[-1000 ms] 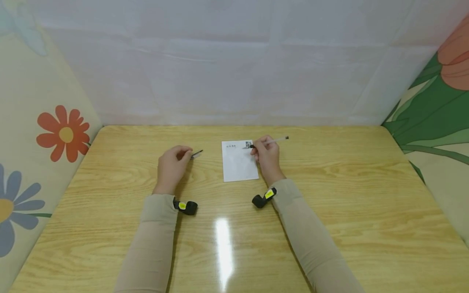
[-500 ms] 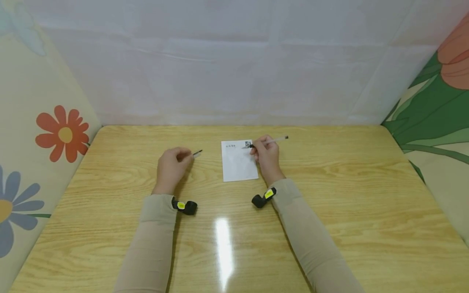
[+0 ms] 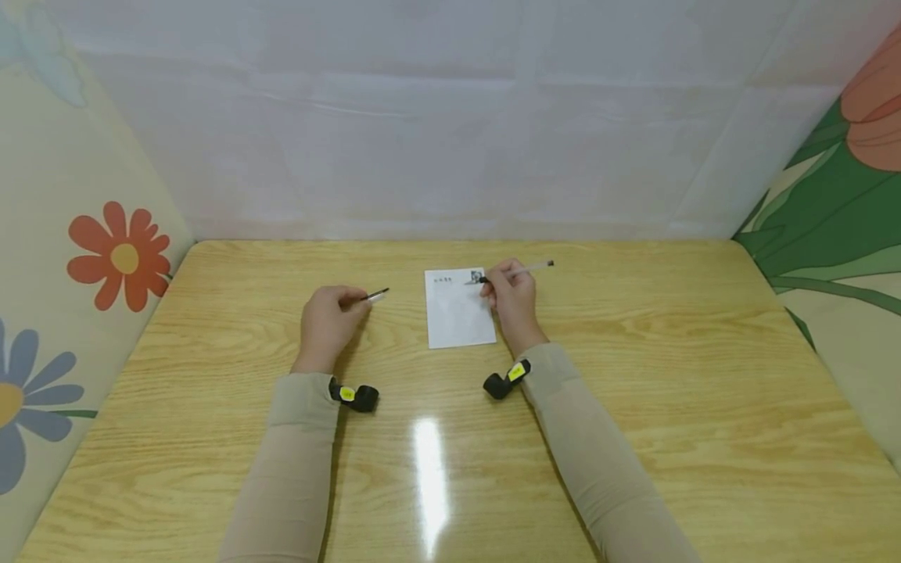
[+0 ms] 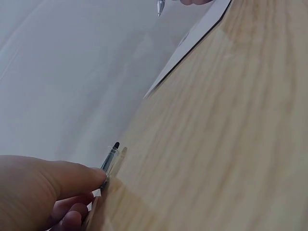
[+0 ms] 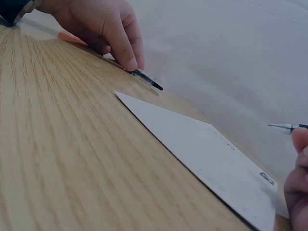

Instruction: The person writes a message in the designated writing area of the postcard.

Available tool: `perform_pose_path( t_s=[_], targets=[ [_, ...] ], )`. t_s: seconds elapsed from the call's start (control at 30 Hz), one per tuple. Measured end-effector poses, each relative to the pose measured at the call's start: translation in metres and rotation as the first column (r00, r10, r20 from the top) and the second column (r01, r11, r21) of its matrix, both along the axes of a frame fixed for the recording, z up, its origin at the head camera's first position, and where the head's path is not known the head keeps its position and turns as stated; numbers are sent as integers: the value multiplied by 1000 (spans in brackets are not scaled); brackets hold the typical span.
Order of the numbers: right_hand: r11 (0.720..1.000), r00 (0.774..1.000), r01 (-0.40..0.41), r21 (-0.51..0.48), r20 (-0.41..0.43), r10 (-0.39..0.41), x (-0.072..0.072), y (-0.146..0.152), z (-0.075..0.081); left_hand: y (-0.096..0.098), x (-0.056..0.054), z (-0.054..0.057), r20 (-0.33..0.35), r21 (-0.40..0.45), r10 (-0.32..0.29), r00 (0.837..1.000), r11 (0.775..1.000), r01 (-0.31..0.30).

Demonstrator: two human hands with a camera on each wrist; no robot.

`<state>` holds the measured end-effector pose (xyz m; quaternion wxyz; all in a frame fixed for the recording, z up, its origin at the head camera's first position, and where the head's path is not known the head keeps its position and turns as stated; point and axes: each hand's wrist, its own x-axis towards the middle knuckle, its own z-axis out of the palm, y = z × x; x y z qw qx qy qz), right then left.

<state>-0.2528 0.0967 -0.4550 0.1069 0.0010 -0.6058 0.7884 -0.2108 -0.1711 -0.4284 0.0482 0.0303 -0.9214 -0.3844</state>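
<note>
My left hand [image 3: 329, 327] pinches a clear pen cap with a dark tip [image 3: 377, 294] between thumb and fingertips, at the table surface. In the left wrist view the cap [image 4: 111, 156] juts out beyond the thumb. My right hand [image 3: 514, 305] holds a clear gel pen with a black grip [image 3: 533, 270], its bare point toward the paper's top right. In the right wrist view the pen tip [image 5: 284, 127] hangs above the paper, apart from it. The square white paper sheet or pad [image 5: 192, 149] bears a short line of handwriting and a small dark printed picture [image 3: 476, 277].
A wood-grain table [image 3: 633, 391] spreads under both arms. A white sheet [image 3: 422, 141] hangs behind its far edge. Flower-painted walls [image 3: 120, 258] stand at the left and right. Each wrist wears a black camera [image 3: 362, 397].
The left hand has shifted slightly toward the body, and the cap has turned a little in its fingertips, more of it now showing. The right hand, pen and paper stay almost still.
</note>
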Motion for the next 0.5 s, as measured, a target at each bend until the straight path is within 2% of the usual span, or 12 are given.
perform_pose_path(
  t_s=[0.3,0.5],
  targets=[
    [1000,1000,-2,-2,5,2,0,0,0,0,0,-2,-16,-15,1,1000,1000,-2],
    [1000,1000,-3,4,-4,3,0,0,0,2,1,-1,1,-25,-3,1000,1000,3]
  ],
)
